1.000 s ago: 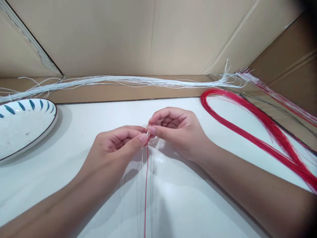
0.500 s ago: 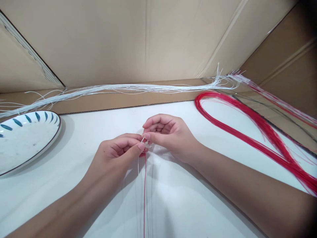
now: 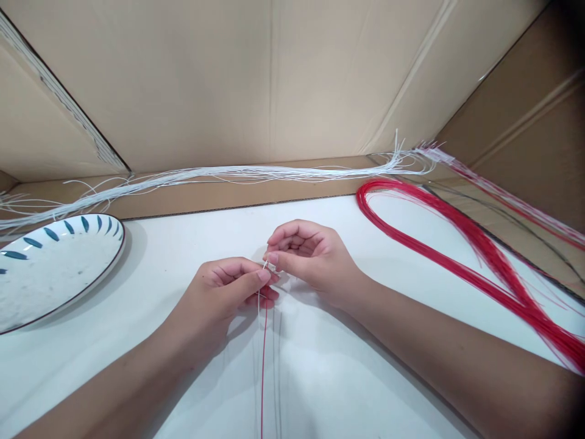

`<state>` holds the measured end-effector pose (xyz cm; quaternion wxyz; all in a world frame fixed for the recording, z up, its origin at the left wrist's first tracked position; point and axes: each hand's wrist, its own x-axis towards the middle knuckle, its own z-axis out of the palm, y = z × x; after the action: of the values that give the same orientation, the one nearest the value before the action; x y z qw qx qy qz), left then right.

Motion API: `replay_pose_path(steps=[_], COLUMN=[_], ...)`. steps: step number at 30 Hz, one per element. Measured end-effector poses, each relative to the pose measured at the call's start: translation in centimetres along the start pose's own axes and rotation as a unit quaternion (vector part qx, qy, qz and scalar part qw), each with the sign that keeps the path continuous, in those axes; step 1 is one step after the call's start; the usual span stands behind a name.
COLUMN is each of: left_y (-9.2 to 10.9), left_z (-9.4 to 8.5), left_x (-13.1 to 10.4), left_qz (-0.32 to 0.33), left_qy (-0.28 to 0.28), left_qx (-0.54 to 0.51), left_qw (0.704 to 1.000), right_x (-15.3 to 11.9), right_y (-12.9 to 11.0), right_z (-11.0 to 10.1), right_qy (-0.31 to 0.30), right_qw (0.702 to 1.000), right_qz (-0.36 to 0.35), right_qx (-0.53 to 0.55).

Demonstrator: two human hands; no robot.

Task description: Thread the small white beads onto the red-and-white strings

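Note:
Near the middle of the white table, my left hand (image 3: pixel 235 283) pinches a thin white cord (image 3: pixel 259 305) between thumb and index finger. A red cord (image 3: pixel 263 366) hangs down from beneath its fingertips toward the front edge of the view. My right hand (image 3: pixel 315 253) is just to the right, thumb and fingertips closed on the upper part of the white cord, where a small loop shows. The fingertips of both hands almost meet, and they partly hide where the cords cross.
An oval plate (image 3: pixel 64 268) with blue leaf marks lies at the left. Long white cords (image 3: pixel 256 173) stretch along the cardboard at the back. A looped bundle of red cords (image 3: pixel 411 244) lies at the right, beside more cords (image 3: pixel 512 195) along the cardboard wall.
The view has shifted slightly, so surroundings sit lower and further right at the left side. My left hand's lower fingers now show extended under the thumb, and the cords between the hands have shifted.

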<state>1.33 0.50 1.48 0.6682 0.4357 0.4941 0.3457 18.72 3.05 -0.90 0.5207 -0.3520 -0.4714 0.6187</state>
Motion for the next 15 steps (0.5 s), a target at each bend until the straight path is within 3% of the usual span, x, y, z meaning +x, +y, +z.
replay_pose_path(steps=[9,15], left_y=[-0.38,-0.49], left_z=[-0.78,-0.81], left_x=[0.56,0.62], left_qz=[-0.046,-0.043], left_qy=[-0.093,-0.101], left_qx=[-0.057,-0.079], left_qw=[0.993,0.991], right_x=[0.0,0.0], right_y=[-0.24,-0.18], right_z=[0.33,0.35], right_qy=[0.027,0.031], right_qw=[1.0,0.999], right_qz=[-0.009,-0.018], right_qx=[-0.003,0.011])
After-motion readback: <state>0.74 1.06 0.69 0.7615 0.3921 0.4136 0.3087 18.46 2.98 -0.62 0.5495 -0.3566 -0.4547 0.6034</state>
